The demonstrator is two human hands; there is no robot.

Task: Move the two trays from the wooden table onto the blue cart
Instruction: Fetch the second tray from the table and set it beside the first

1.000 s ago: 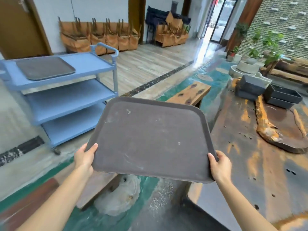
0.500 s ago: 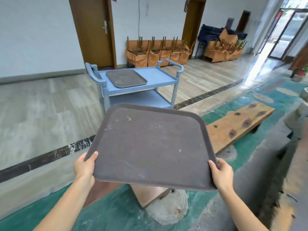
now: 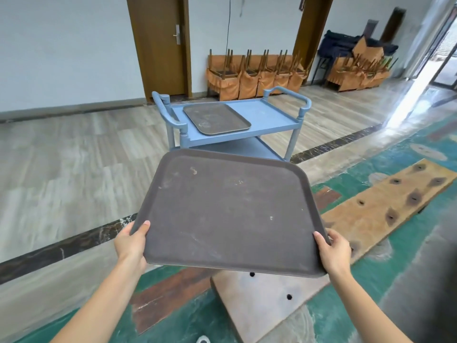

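I hold a dark brown tray (image 3: 230,211) flat in front of me, above the floor. My left hand (image 3: 132,243) grips its near left corner and my right hand (image 3: 333,251) grips its near right corner. Straight ahead stands the blue cart (image 3: 269,117), a short distance beyond the tray's far edge. A second brown tray (image 3: 216,118) lies on the left half of the cart's top shelf. The right half of that shelf is bare. The wooden table is out of view.
A low wooden bench (image 3: 385,206) with dark knots runs along the right. A wooden slab (image 3: 267,300) sits below the held tray. Stacked orange chairs (image 3: 257,75) line the back wall, next to a brown door (image 3: 160,45).
My view has swung left, off the wooden table. The cart has shifted from the left toward the centre and looks nearer. Both hands keep the same grip on the tray.
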